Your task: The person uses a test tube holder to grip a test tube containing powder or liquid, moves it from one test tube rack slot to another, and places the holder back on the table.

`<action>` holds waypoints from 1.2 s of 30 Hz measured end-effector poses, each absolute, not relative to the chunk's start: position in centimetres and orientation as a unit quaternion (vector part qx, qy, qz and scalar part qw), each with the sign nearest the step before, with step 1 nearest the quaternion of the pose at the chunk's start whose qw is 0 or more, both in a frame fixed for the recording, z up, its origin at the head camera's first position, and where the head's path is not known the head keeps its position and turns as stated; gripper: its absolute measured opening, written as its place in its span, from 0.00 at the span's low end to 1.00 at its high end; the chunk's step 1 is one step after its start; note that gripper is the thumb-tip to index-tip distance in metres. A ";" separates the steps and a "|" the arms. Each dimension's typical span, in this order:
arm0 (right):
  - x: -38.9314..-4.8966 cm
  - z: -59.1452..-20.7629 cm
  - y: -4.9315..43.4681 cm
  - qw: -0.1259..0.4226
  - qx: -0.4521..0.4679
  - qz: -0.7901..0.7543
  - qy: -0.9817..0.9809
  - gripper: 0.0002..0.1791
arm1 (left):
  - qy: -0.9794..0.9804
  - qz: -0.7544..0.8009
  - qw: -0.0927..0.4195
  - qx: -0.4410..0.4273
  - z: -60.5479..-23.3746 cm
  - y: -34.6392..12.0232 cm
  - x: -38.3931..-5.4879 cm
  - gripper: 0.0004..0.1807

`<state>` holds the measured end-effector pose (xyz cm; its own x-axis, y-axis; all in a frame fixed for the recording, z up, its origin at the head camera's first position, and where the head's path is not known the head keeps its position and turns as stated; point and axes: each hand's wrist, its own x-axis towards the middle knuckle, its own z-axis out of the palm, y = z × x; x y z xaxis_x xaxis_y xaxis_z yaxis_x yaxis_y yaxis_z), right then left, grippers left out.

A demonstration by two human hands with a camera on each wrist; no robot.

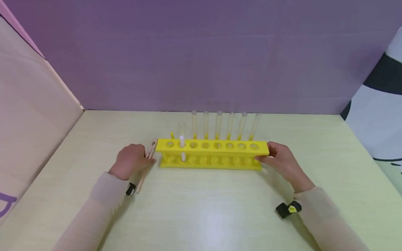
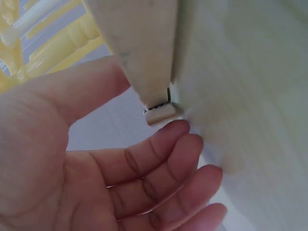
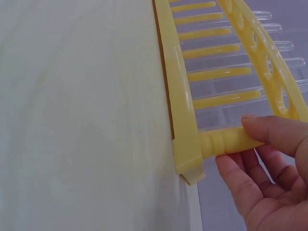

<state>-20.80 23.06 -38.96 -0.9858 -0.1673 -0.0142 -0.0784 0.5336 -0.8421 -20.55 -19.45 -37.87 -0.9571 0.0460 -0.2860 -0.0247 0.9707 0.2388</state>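
A yellow test tube rack (image 1: pixel 213 144) stands on the table between my hands. Several clear test tubes (image 1: pixel 218 122) are upside down on its rear pegs, rounded ends up. Another clear tube (image 1: pixel 182 129), with something white low in it, is at the second position from the left. My right hand (image 1: pixel 283 161) grips the rack's right end post (image 3: pixel 228 142) between thumb and fingers. At the rack's left end, my left hand (image 1: pixel 131 161) is around a wooden test tube clamp (image 1: pixel 146 170). Its thumb touches the wood; the loosely bent fingers (image 2: pixel 178 139) lie just beside the clamp's end.
The pale wooden table (image 1: pixel 209 218) ends at a purple backdrop (image 1: pixel 205 56) behind the rack. Printed fabric panels (image 1: pixel 27 92) rise on the left and right. Dark wrist devices (image 1: pixel 287 209) hang at the cuffs.
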 end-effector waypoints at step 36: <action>-20.6 -38.9 23.0 0.038 -0.083 -0.488 0.868 0.16 | 0.982 0.138 0.131 0.013 -37.9 -19.7 -20.9 0.17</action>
<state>-20.59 23.04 -38.85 -0.9832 -0.1816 0.0157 -0.1079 0.5105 -0.8531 -20.86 -19.70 -37.85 -0.9652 0.0609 -0.2542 -0.0115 0.9616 0.2742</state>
